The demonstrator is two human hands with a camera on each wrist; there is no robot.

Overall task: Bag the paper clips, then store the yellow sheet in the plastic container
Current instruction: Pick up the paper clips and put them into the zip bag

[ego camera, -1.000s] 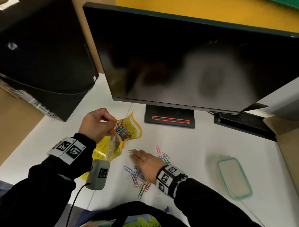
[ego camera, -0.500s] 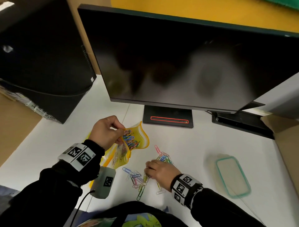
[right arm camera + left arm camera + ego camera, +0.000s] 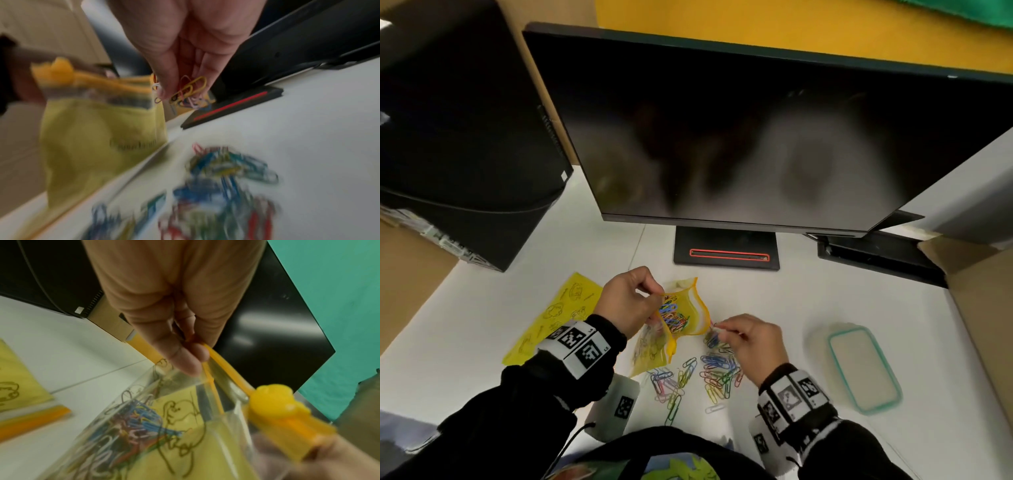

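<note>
Head view: left hand [image 3: 628, 301] held the zip bag [image 3: 681, 315] up off the white desk [image 3: 808, 301], thumb and forefinger pinching the orange zip edge at the bag's 10 o'clock corner, mouth gaping. Coloured clips were already inside it. Right hand [image 3: 748, 339] sat at the bag's 4 o'clock, fingertips pinched on a small bunch of clips just beside the bag's rim. Loose paper clips [image 3: 709, 373] lay in a scatter on the desk at 6 o'clock of the bag, under and left of the right hand. Yellow sheet [image 3: 551, 318] lay flat on the desk at 9 o'clock of the bag, partly under the left wrist. Plastic container [image 3: 863, 368] with teal rim sat at 3 o'clock, well apart from the clips. Monitor [image 3: 756, 137] stood at 12 o'clock

Left wrist view: fingers [image 3: 185, 360] pressed together on the orange zip strip; yellow slider [image 3: 273, 402] at the strip's far end; clips showed through the clear wall

Right wrist view: fingertips [image 3: 164, 91] pinched yellow, red and white clips at the bag mouth; pile below blurred
</note>
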